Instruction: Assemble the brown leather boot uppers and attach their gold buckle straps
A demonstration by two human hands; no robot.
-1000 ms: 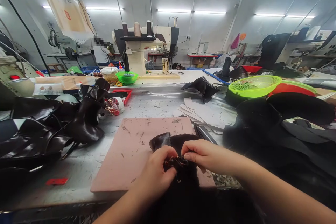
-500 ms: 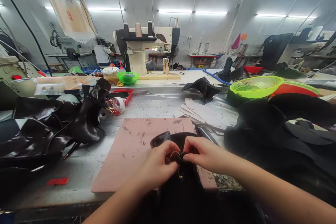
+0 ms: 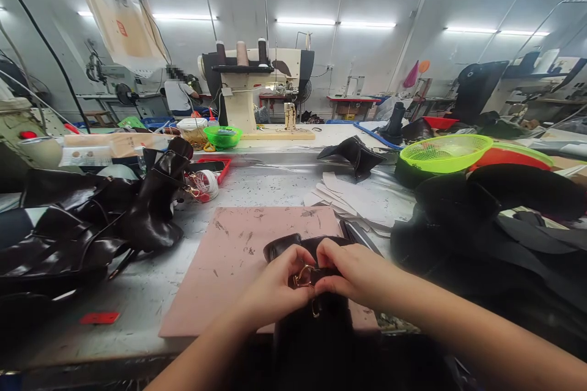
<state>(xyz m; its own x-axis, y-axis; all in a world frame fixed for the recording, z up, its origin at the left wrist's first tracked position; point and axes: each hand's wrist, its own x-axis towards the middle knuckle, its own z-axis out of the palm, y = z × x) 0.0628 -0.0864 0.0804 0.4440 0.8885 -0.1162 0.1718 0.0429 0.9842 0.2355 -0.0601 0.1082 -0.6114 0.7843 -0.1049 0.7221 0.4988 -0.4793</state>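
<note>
A dark, glossy leather boot upper (image 3: 281, 247) lies over the near part of a pink board, its lower part fading into shadow. My left hand (image 3: 279, 284) is closed, thumb and fingers around a gold-coloured buckle (image 3: 302, 277). My right hand (image 3: 355, 269) pinches a dark strap (image 3: 323, 274) right beside the buckle, fingertips almost meeting those of the left. Just under the hands, a second small gold metal piece (image 3: 315, 308) shows on the leather. How far the strap passes through the buckle is hidden by the fingers.
Finished-looking dark boots (image 3: 153, 208) are heaped left of the pink board (image 3: 202, 275). Black leather pieces (image 3: 458, 256) pile up on the right, near a yellow-green basket (image 3: 447, 154). Pale cut sheets (image 3: 353, 198) lie behind the board. A sewing machine (image 3: 243, 98) stands beyond; a person (image 3: 178, 95) sits far back.
The right hand has turned slightly and its fingers have shifted a little left over the strap. More of the gold buckle now shows between the hands.
</note>
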